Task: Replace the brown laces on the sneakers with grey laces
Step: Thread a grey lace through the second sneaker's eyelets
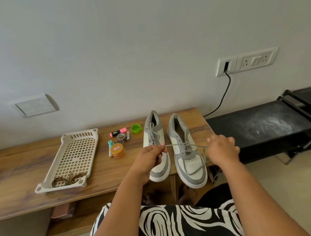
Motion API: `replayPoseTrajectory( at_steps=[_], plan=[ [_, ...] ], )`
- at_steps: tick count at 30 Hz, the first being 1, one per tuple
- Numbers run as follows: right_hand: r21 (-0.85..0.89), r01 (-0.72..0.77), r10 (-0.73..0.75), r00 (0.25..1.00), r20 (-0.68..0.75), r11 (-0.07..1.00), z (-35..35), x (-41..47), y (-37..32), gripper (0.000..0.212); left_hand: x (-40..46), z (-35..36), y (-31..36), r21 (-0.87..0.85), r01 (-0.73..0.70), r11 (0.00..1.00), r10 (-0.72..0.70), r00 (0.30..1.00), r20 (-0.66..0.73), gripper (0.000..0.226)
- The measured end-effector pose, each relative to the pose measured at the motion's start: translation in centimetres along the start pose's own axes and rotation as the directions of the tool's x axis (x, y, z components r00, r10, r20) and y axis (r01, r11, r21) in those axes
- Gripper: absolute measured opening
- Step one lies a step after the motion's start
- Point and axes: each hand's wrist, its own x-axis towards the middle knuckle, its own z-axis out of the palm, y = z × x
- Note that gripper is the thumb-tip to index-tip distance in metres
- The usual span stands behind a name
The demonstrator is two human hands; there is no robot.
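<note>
Your perforated plastic tray sits on the wooden surface, and the brown laces lie coiled in its near end. Just right of it stand a pink highlighter, a green cap and an orange-lidded jar. The two sneakers rest side by side, toes toward you; the left sneaker already carries a tied grey bow. Your left hand pinches one end of the grey lace between thumb and fingertips. Your right hand is curled around the other end, knuckles up, and the lace runs taut across the right sneaker between both hands, its tail hanging over the toe.
</note>
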Motion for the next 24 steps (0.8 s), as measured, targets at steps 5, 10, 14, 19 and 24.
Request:
replayPoseTrajectory(
  at_steps=[5,10,14,19,24],
  plan=[
    [0.184,0.304,-0.331,0.933,0.139,0.935,-0.6,-0.4,-1.3,0.053,0.1,1.6,0.3,0.231,-0.064,0.971,0.055,0.997,0.047,0.03],
    [0.48,0.298,-0.448,0.863,0.233,0.825,0.0,-1.3,-2.9,0.013,1.1,4.3,0.0,0.243,-0.103,0.965,0.094,0.994,0.051,0.036],
    [0.349,0.083,-0.168,0.96,0.222,0.934,-0.2,0.4,-0.3,0.027,2.9,5.1,-0.7,0.665,-0.157,0.73,0.298,0.949,-0.104,0.029],
    [0.22,-0.064,-0.012,0.945,0.326,0.973,0.7,1.8,1.2,0.037,4.9,7.5,-0.9,0.987,-0.152,0.058,0.508,0.855,0.102,0.042],
    [0.282,-0.035,-0.021,0.981,0.194,0.959,1.0,2.0,0.9,0.026,6.7,9.1,-2.0,0.997,-0.071,-0.039,0.525,0.847,0.081,0.039]
  ],
)
